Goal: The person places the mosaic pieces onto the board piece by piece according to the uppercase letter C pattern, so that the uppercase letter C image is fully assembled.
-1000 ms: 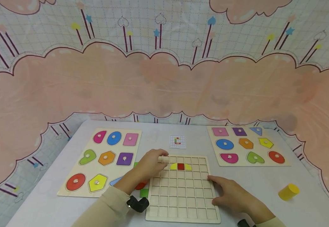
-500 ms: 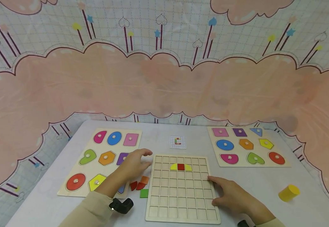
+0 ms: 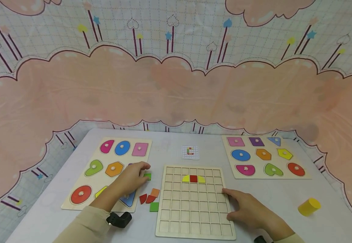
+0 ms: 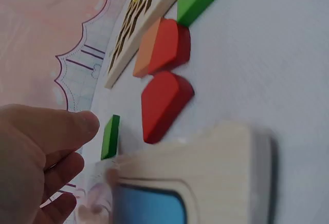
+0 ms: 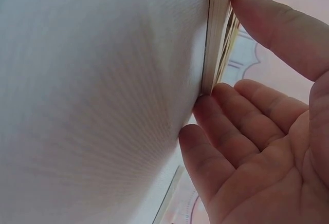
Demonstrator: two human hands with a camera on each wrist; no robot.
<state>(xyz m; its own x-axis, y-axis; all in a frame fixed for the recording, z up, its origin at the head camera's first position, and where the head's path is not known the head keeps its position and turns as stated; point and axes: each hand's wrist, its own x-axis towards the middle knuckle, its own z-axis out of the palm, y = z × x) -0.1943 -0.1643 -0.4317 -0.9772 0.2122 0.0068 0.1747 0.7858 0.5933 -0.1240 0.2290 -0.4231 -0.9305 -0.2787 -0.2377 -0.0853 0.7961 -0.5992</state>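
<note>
My left hand (image 3: pixel 131 178) hovers over the right edge of the left shape board (image 3: pixel 118 184), beside a small green square block (image 3: pixel 147 176). In the left wrist view, the thumb lies close to that green block (image 4: pixel 110 137), and its fingers look loosely bent; contact is unclear. A wooden grid board (image 3: pixel 194 212) carries a red square block (image 3: pixel 193 179) flanked by two yellow curved blocks (image 3: pixel 201 179). Along its right edge rests my right hand (image 3: pixel 248 207), thumb and a fingertip against the rim. In the right wrist view, the fingers (image 5: pixel 247 116) are extended.
Two red curved blocks (image 3: pixel 150 199), an orange block (image 3: pixel 155 192) and another green block (image 3: pixel 154 207) lie left of the grid. Behind it sits a pattern card (image 3: pixel 190 152). A second shape board (image 3: pixel 254 162) and a yellow cylinder (image 3: pixel 308 206) are at right.
The left hand has moved left from the grid's upper left corner to beside the far green block, uncovering the orange and red blocks. The right hand has stayed at the board's edge.
</note>
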